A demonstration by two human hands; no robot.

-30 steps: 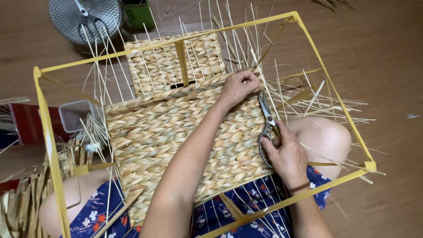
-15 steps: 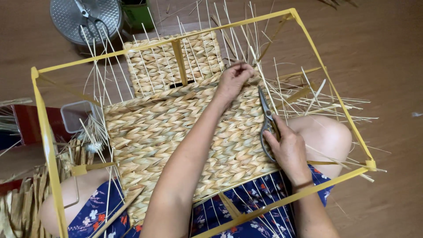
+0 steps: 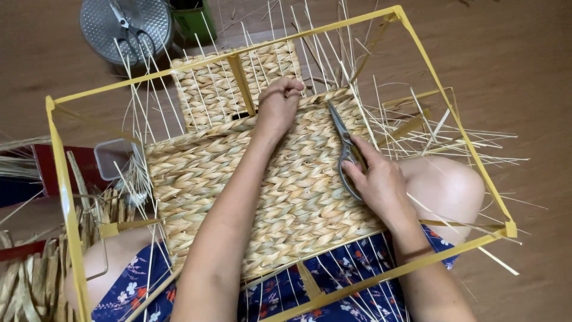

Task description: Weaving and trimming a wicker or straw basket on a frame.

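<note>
**Scissors raised to the weave's far edge**

Since a second ago the right hand (image 3: 381, 182) has carried the scissors (image 3: 344, 143) up and inward, so the blades now point toward the top edge of the panel (image 3: 298, 191), and the left hand (image 3: 277, 104) has slid a little along that same edge.

Left hand: fingers curled into a loose fist, pressing on the upper rim of the panel; what they pinch, if anything, is hidden. Right hand: closed around the dark loop handles of the scissors, index finger stretched along the shank. The metal blades lie nearly shut and flat on the weave.

The panel is a thick, straw-coloured braid in a chevron pattern, slightly glossy, resting across the person's lap inside a yellow frame (image 3: 65, 203) of thin square bars. Stiff pale spokes (image 3: 441, 134) fan out from the weave's right and far sides. A second woven section (image 3: 220, 89) stands beyond the left hand. On the brown floor behind, a second pair of scissors (image 3: 128, 30) lies on a perforated round metal lid (image 3: 98, 30).
</note>
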